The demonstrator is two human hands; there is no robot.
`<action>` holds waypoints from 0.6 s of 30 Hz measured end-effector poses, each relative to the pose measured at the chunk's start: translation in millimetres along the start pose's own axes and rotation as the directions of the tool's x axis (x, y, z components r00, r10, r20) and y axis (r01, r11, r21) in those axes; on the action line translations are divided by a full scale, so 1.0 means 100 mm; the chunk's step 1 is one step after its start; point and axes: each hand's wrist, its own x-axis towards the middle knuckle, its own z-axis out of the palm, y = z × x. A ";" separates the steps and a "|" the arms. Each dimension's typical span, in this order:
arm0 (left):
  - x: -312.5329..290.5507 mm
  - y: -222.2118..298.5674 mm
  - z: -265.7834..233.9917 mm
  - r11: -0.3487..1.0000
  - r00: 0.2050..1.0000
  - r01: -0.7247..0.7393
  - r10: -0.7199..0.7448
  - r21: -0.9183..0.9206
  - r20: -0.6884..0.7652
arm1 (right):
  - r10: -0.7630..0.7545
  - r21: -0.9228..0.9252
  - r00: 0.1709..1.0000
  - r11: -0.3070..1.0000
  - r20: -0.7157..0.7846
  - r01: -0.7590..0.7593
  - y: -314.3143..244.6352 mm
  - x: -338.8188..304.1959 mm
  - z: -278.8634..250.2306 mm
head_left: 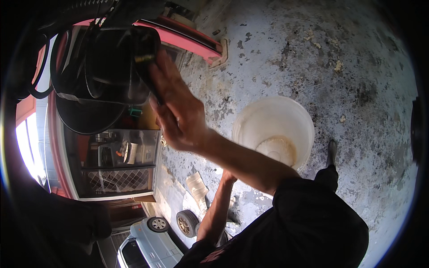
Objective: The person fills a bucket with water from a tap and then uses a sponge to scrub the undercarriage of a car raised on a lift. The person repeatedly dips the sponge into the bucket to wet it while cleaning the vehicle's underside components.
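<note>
My right hand [178,109] reaches up to the left, slightly blurred. Its fingers and thumb close around the edge of a dark slab-like piece [146,56] with a small yellowish mark. The piece lies against a bulky black assembly [107,67] with curved, glossy parts; its kind is unclear in the shade. Below my right forearm, my left hand [229,176] shows only in part, its fingers hidden behind that arm. A large white bucket [241,118] stands on the floor beyond my right forearm, with brownish residue at its bottom.
A pink-red metal beam [190,40] stands on a base plate at the upper middle. Peeling grey painted floor [348,76] fills the right side. A loose wheel [187,223], a pale blue car [152,243] and a crumpled beige sheet [196,190] lie toward the lower left, near a glazed cabinet [120,154].
</note>
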 end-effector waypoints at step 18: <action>0.48 -0.02 -0.05 0.985 0.982 -0.157 0.164 -0.069 0.098 | 0.023 0.121 0.997 0.992 0.078 -0.033 0.17 0.26 -0.10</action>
